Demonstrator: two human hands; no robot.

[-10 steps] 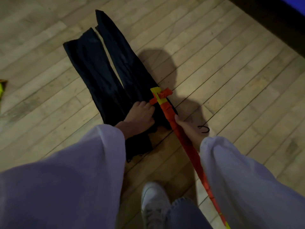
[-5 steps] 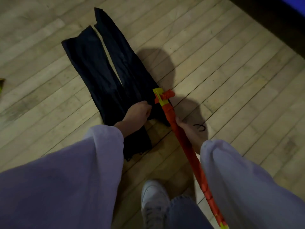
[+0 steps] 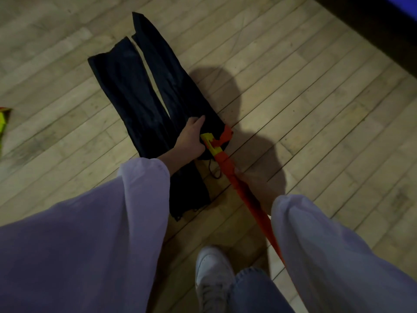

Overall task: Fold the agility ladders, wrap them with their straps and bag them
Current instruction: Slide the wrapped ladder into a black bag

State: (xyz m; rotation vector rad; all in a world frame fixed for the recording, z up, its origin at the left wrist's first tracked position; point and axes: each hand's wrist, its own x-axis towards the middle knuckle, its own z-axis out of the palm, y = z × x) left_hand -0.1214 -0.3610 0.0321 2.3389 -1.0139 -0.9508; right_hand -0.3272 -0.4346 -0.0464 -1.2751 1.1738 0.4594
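Note:
Two long black bags lie side by side on the wooden floor, a left bag [image 3: 126, 86] and a right bag [image 3: 171, 71]. A folded orange and yellow agility ladder bundle [image 3: 239, 186] slants from the lower right, its yellow tip at the right bag's mouth. My left hand [image 3: 190, 138] grips the rim of that bag's opening beside the tip. Around the bundle's middle my right hand [image 3: 248, 177] curls, mostly hidden behind the ladder and my sleeve. A thin black drawstring [image 3: 213, 170] loops on the floor between the hands.
Another yellow and orange ladder piece [image 3: 3, 123] shows at the left edge. My white shoe [image 3: 212, 272] and jeans leg stand at the bottom centre. A dark wall base [image 3: 372, 21] runs along the upper right.
The ladder's tip has moved forward to the right bag's mouth. My left hand shifted from the bag's fabric to the rim of the opening.

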